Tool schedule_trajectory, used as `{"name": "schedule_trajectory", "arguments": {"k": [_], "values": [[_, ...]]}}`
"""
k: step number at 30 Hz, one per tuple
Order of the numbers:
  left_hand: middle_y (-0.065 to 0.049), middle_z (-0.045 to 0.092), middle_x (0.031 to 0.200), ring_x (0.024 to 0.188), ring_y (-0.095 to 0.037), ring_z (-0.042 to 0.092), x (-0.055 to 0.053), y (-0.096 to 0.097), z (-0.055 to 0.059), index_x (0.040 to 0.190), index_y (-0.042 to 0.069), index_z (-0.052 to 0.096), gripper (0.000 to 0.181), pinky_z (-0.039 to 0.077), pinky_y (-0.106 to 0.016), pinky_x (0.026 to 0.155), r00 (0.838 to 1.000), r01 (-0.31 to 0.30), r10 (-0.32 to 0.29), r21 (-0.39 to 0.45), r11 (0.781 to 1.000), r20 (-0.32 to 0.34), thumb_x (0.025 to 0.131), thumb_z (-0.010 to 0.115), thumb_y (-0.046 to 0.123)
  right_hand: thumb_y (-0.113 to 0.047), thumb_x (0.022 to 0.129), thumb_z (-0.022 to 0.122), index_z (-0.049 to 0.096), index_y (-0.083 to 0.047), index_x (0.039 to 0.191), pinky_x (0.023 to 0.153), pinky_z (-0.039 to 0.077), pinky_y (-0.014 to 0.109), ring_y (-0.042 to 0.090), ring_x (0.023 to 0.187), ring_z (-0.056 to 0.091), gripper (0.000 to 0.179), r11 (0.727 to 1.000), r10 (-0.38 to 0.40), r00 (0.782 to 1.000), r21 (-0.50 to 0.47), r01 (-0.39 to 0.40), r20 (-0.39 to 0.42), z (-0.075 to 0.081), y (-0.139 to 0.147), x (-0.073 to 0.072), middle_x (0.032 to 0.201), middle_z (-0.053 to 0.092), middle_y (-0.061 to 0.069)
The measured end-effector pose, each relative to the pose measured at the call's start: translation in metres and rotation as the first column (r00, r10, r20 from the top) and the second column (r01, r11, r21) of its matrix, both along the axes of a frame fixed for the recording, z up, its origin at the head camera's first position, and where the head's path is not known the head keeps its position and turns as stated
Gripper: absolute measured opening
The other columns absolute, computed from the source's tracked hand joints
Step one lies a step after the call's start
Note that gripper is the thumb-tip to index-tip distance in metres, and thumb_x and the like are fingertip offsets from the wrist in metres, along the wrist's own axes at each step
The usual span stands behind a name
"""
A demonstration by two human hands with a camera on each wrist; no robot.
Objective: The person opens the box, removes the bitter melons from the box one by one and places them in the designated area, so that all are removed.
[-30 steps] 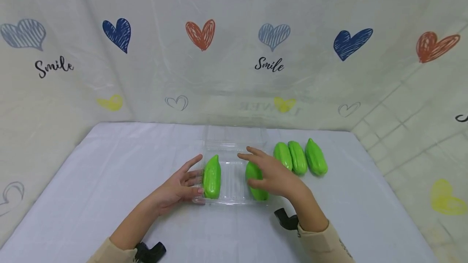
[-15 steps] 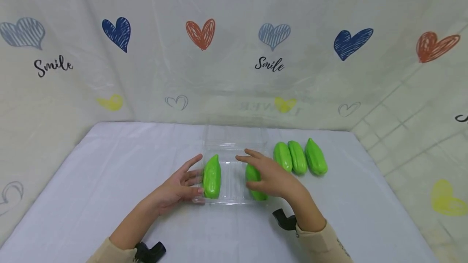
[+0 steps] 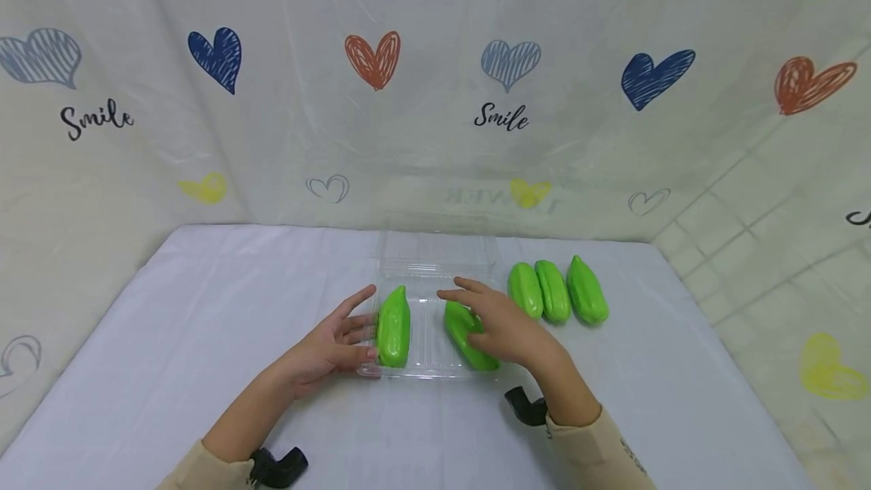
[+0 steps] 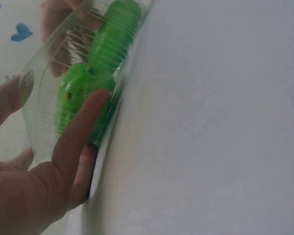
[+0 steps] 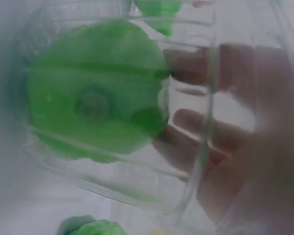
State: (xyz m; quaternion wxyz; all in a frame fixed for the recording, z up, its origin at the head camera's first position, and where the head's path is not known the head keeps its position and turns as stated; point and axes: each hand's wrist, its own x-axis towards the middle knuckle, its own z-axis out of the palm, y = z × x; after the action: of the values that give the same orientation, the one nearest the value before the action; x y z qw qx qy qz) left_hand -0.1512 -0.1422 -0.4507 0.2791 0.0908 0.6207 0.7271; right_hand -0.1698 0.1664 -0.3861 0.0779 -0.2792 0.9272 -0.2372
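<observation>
A clear plastic clamshell box (image 3: 427, 342) sits mid-table with its lid (image 3: 435, 250) raised at the back. Inside, a glossy green, ribbed toy vegetable (image 3: 393, 330) with a pointed tip lies along the left wall. Another green toy vegetable (image 3: 460, 324) lies slanted at the right, partly covered by my right hand (image 3: 510, 327). That hand's thumb and fingers are loosely spread over it; in the right wrist view fingertips (image 5: 183, 66) show right at its side through the plastic. My left hand (image 3: 333, 350) touches the box's left wall, fingers spread; the left wrist view shows a straight finger (image 4: 83, 120) along the plastic.
Right of the box, three more green toy vegetables (image 3: 554, 292) lie side by side on the white tablecloth (image 3: 422, 437). A curtain (image 3: 435, 150) printed with hearts hangs behind the table. Black wrist mounts (image 3: 279, 467) sit by both sleeves.
The right-hand vegetable in the box has turned, its far end swinging left so that it lies aslant. My right hand has shifted slightly left; my left hand stays at the box.
</observation>
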Motion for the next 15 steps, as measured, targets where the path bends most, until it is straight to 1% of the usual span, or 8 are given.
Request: {"name": "schedule_trajectory", "arguments": {"k": [3,6,12,15], "values": [[-0.021,0.015,0.163,0.147,-0.042,0.027,-0.0001,-0.0001,-0.0002,0.160,0.034,0.012,0.102,0.055,-0.050,0.093,1.000,-0.003,0.003,-0.004,1.000,0.000,0.086,0.075,0.003,-0.001,0.081,0.074,0.052,-0.019,0.145,0.098,0.049,0.049,0.037,0.137,0.046,0.071,1.000,-0.009,1.000,0.007,0.009,0.018,-0.0017,-0.0008,-0.0004,0.158,0.037,0.014],[-0.021,0.016,0.163,0.147,-0.042,0.026,0.0000,0.0001,0.0000,0.160,0.034,0.012,0.102,0.055,-0.050,0.093,1.000,-0.005,0.005,-0.010,1.000,0.002,0.086,0.075,0.003,-0.008,0.080,0.079,0.052,-0.020,0.146,0.103,0.047,0.052,0.037,0.137,0.046,0.072,1.000,-0.006,0.999,0.023,0.005,0.037,-0.0043,-0.0020,-0.0011,0.158,0.036,0.015],[-0.022,0.017,0.162,0.147,-0.044,0.027,-0.0004,0.0007,0.0003,0.160,0.034,0.013,0.102,0.055,-0.050,0.093,1.000,-0.014,0.014,-0.011,1.000,0.008,0.085,0.075,0.002,-0.010,0.080,0.079,0.057,-0.020,0.141,0.105,0.044,0.054,0.039,0.138,0.045,0.066,0.999,0.032,0.998,0.042,-0.035,0.058,-0.0072,-0.0037,-0.0018,0.156,0.039,0.017],[-0.021,0.018,0.162,0.146,-0.045,0.028,-0.0003,0.0007,0.0008,0.160,0.035,0.014,0.102,0.055,-0.050,0.093,1.000,-0.016,0.017,-0.015,1.000,0.011,0.085,0.075,0.002,-0.009,0.080,0.078,0.060,-0.018,0.138,0.105,0.045,0.055,0.040,0.137,0.045,0.061,0.997,0.061,0.997,0.041,-0.063,0.055,-0.0073,-0.0037,-0.0018,0.154,0.041,0.020]]}}
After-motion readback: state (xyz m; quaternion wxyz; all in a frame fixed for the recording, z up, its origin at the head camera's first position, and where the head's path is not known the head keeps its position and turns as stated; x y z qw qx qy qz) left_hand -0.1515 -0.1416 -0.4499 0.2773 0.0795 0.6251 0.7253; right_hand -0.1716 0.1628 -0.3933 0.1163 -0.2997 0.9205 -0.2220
